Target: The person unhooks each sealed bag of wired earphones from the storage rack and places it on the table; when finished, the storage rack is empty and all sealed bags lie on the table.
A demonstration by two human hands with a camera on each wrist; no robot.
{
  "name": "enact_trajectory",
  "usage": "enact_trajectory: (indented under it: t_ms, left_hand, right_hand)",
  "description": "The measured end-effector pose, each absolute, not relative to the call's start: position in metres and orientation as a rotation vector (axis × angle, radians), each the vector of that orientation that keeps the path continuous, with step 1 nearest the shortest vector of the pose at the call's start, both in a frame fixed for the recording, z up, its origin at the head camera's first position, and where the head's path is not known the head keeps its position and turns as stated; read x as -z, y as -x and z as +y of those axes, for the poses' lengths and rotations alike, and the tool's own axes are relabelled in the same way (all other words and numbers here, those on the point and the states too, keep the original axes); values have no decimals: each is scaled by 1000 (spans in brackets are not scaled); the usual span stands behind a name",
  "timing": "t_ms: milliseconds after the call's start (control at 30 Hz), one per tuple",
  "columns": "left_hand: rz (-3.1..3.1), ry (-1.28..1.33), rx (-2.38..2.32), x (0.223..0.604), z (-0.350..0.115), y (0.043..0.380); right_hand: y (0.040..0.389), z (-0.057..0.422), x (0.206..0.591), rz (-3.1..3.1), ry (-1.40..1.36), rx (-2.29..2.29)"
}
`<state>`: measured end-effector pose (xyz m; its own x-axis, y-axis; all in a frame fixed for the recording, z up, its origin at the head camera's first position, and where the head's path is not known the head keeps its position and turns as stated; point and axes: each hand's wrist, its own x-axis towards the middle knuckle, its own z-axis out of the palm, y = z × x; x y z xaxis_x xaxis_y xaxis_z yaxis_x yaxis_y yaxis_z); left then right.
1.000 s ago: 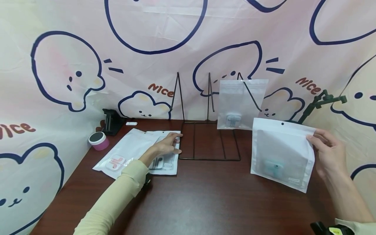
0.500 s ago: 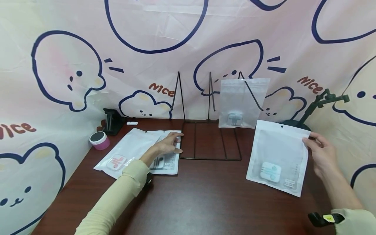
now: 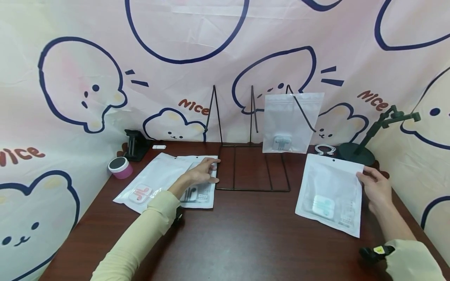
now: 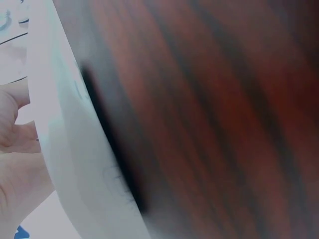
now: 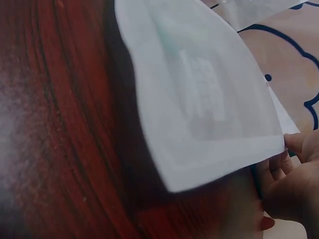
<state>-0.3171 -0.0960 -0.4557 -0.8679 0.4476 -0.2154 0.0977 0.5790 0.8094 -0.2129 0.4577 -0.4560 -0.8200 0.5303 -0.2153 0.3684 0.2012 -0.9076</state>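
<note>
My right hand (image 3: 375,191) pinches the upper right edge of a white zip bag (image 3: 334,175) with a hang hole at its top. Through its front shows a white earphone case (image 3: 323,207). In the right wrist view the bag (image 5: 199,124) slants over the table, its edge between thumb and fingers. My left hand (image 3: 198,173) rests on a similar bag (image 3: 205,201) at the left, thumb and forefinger spread at its right edge. Dark earphones show in that bag. Another bag (image 3: 158,171) beside it holds pink earphones.
A black wire rack (image 3: 253,190) with upright prongs stands at the back; a clear zip bag (image 3: 291,117) hangs on its right prong. A green stand (image 3: 356,154) and coiled white cable (image 3: 325,149) are back right. Back left are a pink jar (image 3: 120,168) and black holder (image 3: 136,145).
My right hand has moved left and slightly down with its bag, which has swung to face the camera more. The cable and stand base have come into view. My left hand has stayed put.
</note>
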Motion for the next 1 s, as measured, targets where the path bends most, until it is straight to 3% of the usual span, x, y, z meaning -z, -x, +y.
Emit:
enact_trajectory:
  t_ms: [500, 1000]
  left_hand:
    - [2403, -397, -1210, 458, -97, 318]
    - [2419, -398, -1195, 460, -96, 318]
  right_hand:
    - [245, 431, 468, -2491, 740, -1658]
    - [246, 413, 469, -2531, 689, -1673]
